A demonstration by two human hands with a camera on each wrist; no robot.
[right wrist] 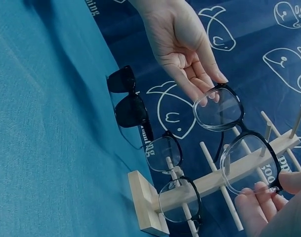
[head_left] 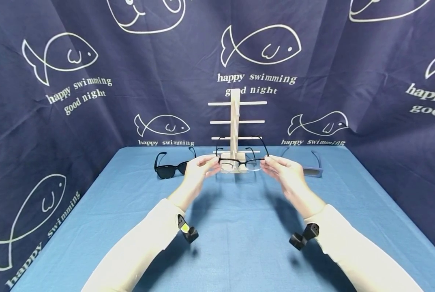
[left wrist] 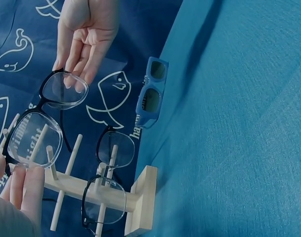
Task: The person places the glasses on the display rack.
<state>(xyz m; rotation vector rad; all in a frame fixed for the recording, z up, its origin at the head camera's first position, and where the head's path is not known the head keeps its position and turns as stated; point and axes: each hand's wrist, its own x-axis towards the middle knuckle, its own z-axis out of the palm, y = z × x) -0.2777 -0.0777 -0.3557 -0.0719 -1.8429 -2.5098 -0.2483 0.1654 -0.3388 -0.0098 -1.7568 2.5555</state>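
Both hands hold a pair of black-topped eyeglasses (head_left: 242,162) in front of the wooden stand, lenses toward the head camera and temples stretching away toward the stand. My left hand (head_left: 199,170) pinches the left end of the frame between thumb and fingers. At the opposite end, my right hand (head_left: 286,174) pinches the frame near the hinge. Behind them, a second pair of clear-lensed glasses (right wrist: 179,200) sits on the lowest rung of the wooden display stand (head_left: 234,121). The upper rungs carry nothing.
Black sunglasses (head_left: 166,172) stand on the blue cloth left of the stand, partly behind my left hand. Blue-framed sunglasses (left wrist: 151,94) stand to the right, partly behind my right hand in the head view. A navy fish-print curtain (head_left: 188,61) hangs behind the table.
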